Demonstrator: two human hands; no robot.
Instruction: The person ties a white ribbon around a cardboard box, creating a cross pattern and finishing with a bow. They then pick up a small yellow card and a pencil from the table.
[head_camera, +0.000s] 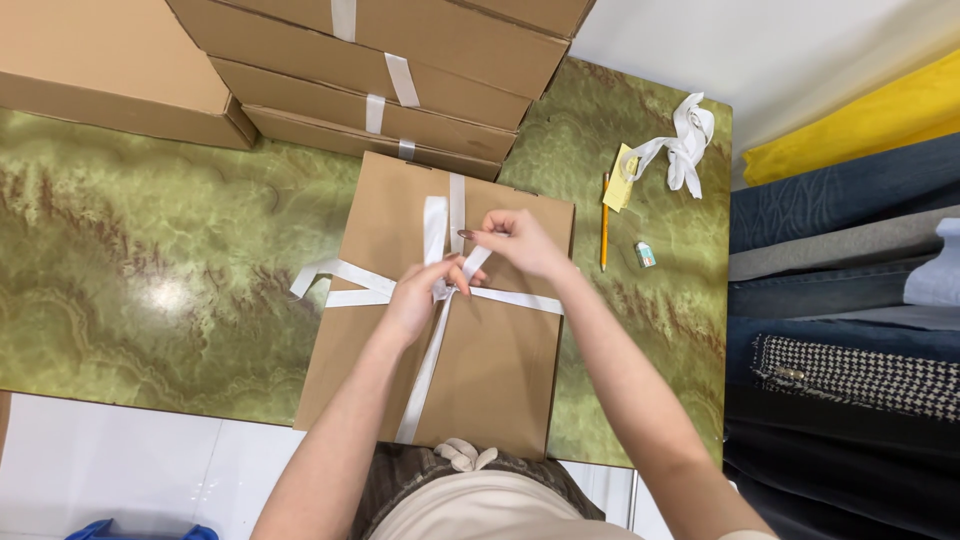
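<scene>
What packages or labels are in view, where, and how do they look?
Flat brown cardboard box: table centre, crossed by white ribbon; left hand and right hand grip the ribbon at the crossing.
Stack of taped brown boxes: top centre, behind it.
Large brown box: top left.
Yellow paper slip: right, beside a pencil.
Small pale packet: right of the pencil.

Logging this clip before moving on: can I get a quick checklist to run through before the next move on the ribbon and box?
1. Both hands on ribbon: left hand and right hand pinch the white ribbon at the crossing: ok.
2. Ribbon crosses near the middle of the flat cardboard box: ok.
3. Box fully on the green table: not ok, near edge overhangs.
4. Knot tightness: cannot tell, fingers cover it.
5. Pencil lies clear of the box: ok.
</scene>
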